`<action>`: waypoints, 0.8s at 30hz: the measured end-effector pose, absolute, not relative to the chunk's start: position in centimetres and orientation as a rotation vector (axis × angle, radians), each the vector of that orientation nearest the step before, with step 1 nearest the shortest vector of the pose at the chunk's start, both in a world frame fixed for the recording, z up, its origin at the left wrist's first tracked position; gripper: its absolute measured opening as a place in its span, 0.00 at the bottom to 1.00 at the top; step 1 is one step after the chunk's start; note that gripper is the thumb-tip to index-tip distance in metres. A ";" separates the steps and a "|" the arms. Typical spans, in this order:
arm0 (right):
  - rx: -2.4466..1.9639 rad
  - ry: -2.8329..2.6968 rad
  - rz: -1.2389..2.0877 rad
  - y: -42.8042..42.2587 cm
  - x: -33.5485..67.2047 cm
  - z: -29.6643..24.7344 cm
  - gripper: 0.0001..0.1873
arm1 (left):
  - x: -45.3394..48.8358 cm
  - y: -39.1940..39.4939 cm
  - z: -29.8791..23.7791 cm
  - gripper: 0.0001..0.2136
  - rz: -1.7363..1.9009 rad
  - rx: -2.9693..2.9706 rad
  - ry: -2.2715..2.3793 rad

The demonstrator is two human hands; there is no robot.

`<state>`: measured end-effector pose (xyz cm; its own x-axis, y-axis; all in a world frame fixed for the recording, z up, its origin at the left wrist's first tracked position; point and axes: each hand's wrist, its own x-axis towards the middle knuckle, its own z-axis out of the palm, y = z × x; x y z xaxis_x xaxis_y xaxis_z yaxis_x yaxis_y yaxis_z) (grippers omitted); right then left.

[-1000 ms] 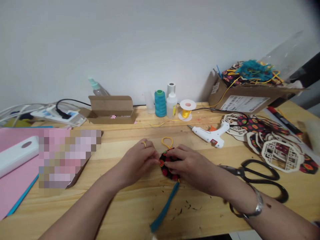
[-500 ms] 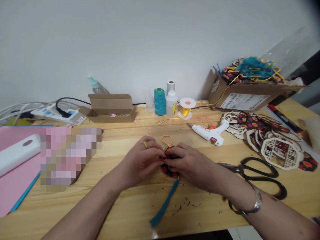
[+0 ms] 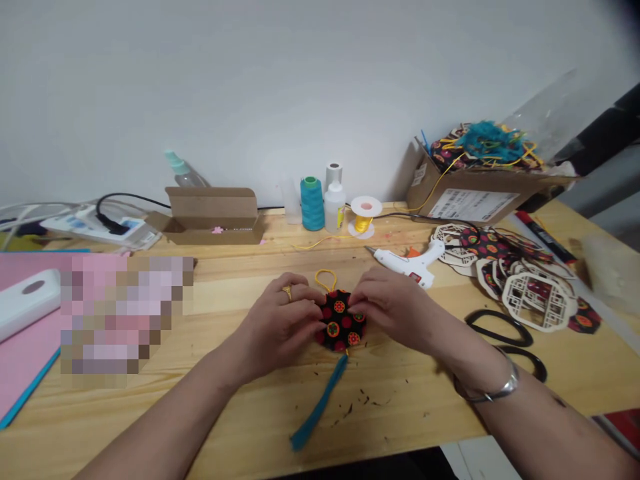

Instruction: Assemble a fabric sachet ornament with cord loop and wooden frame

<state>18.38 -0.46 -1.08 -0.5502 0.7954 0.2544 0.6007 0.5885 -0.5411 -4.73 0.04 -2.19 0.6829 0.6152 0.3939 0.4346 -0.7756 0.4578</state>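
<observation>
Fabric ornament lies flat on the table, near the glue gun, on that tool's near-left side. Left hand and right hand pinch its opposite edges, fingers closed on it, apparently to steady it. Yellow loop and teal tassel trail free.

wooden table, glue gun, scissors

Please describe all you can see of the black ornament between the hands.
The ornament is roundish, apparently black cloth printed with red and orange dots. A yellow cord loop rises from its far edge; a blue tassel trails from its near edge. It rests on the wooden table, with the left hand and right hand pinching its sides.
</observation>
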 end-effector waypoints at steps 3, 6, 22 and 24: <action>-1.071 -2.488 0.685 -0.8 18.0 -0.9 0.03 | -4.4 -0.3 -2.2 0.02 0.734 2.592 0.813; -1.074 -2.581 0.732 -1.0 17.6 -0.8 0.04 | -4.2 -0.4 -2.5 0.02 0.684 2.603 0.774; -1.102 -2.638 0.744 -1.1 17.3 -0.5 0.04 | -4.3 -0.2 -2.0 0.07 0.745 2.514 0.730; -1.100 -2.648 0.740 -1.1 17.4 -0.5 0.04 | -4.1 -0.3 -2.0 0.06 0.673 2.516 0.650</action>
<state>17.36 -1.11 -0.52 -0.7100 0.7038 -0.0241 0.6142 0.6022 -0.5099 -4.12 -0.29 -2.02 0.7694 0.5412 0.3392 0.3200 -0.7862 0.5286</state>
